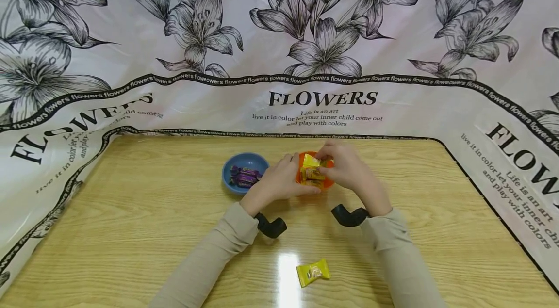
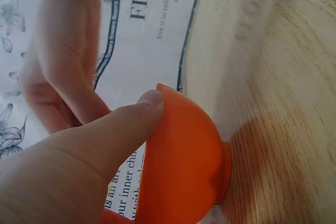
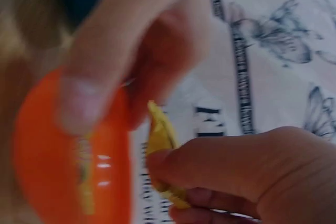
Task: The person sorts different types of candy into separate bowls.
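An orange bowl (image 1: 325, 183) with yellow wrapped candies stands mid-table beside a blue bowl (image 1: 238, 165) of purple candies (image 1: 244, 177). My left hand (image 1: 290, 177) grips the orange bowl's left side, and in the left wrist view its thumb (image 2: 149, 100) is on the rim of the orange bowl (image 2: 184, 166). My right hand (image 1: 327, 162) pinches a yellow candy (image 1: 311, 160) just above the bowl. The right wrist view shows the yellow candy (image 3: 160, 135) between my fingers (image 3: 226, 166), next to the blurred orange bowl (image 3: 47, 161).
Another yellow candy (image 1: 313, 272) lies alone on the wooden table (image 1: 131, 230) near the front edge. A white cloth with black flower prints (image 1: 323, 31) hangs behind the table and along both of its sides.
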The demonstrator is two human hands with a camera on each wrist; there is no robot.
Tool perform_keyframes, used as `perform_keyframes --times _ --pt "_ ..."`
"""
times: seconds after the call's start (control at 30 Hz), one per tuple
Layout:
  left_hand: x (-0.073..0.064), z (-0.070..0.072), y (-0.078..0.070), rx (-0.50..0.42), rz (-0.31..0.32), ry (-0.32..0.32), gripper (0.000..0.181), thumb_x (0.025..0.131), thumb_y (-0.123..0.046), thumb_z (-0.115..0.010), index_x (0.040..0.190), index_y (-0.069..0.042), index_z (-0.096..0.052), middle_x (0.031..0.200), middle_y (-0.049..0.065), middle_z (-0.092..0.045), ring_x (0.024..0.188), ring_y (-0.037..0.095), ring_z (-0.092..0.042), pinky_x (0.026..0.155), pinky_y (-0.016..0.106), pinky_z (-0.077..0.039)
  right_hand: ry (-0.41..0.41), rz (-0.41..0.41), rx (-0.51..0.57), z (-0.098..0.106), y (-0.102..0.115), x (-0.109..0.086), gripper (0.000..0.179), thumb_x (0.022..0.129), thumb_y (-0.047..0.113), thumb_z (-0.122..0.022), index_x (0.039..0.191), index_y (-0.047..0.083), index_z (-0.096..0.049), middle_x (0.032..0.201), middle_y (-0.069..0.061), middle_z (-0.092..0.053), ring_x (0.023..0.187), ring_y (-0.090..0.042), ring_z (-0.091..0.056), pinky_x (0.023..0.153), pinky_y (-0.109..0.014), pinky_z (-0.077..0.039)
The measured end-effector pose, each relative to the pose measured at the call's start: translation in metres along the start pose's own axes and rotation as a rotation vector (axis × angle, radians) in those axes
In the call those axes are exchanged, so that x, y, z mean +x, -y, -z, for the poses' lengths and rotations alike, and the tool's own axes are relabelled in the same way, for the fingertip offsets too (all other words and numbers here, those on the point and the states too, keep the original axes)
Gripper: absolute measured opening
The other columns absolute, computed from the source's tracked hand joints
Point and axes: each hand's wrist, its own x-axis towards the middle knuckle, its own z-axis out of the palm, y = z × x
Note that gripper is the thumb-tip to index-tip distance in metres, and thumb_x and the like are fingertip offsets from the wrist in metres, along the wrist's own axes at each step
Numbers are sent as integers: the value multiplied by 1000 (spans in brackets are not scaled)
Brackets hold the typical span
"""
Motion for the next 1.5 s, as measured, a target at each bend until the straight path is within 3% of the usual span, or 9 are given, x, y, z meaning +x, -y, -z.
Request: perform_keyframes --times 0.23,0.4,0.5,0.67,1.07,1.33,1.5 --pt "0 0 -1 10 -6 -6 106 82 -70 -66 152 1 -31 138 19 -49 119 30 -55 91 47 -52 -79 20 -102 -31 -18 4 18 75 -5 -77 93 -5 -75 89 -12 -62 86 -29 -58 78 -42 -52" --pt "0 0 -1 22 1 12 111 82 -71 -64 154 4 -26 149 23 -40 131 34 -48 98 49 -49 -45 21 -190 -41 -18 5 14 78 -3 -78 92 -3 -77 85 -10 -60 81 -27 -57 74 -39 -52" --pt "0 0 0 22 -4 14 110 83 -70 -64 154 5 -26 148 24 -41 130 35 -48 97 48 -49 7 28 -198 -43 -16 4 10 79 -5 -75 88 -2 -77 80 -8 -57 77 -25 -55 70 -37 -51" --pt "1 1 -1 20 -2 5 109 82 -70 -65 153 5 -28 144 23 -45 124 33 -52 94 47 -51 73 14 -158 -43 -15 3 10 81 -8 -71 85 -1 -76 81 -8 -56 77 -23 -52 69 -37 -50" --pt "3 1 -1 7 17 17 110 82 -70 -65 154 4 -26 152 23 -37 132 35 -46 99 49 -48 63 9 -109 -32 -9 1 18 78 -9 -72 95 -5 -75 84 -10 -58 80 -24 -54 72 -38 -50" --pt "3 0 0 -1 8 22 110 83 -71 -62 155 4 -25 154 24 -35 136 38 -43 99 51 -48 76 72 24 -15 10 -13 19 84 0 -77 103 -4 -75 99 -13 -68 98 -30 -62 89 -47 -51" --pt "4 1 0 -1 19 27 108 84 -68 -65 155 3 -24 154 23 -34 136 38 -42 101 52 -46 101 107 136 -1 27 -30 17 85 3 -76 102 5 -77 100 -4 -71 97 -22 -64 87 -46 -52"
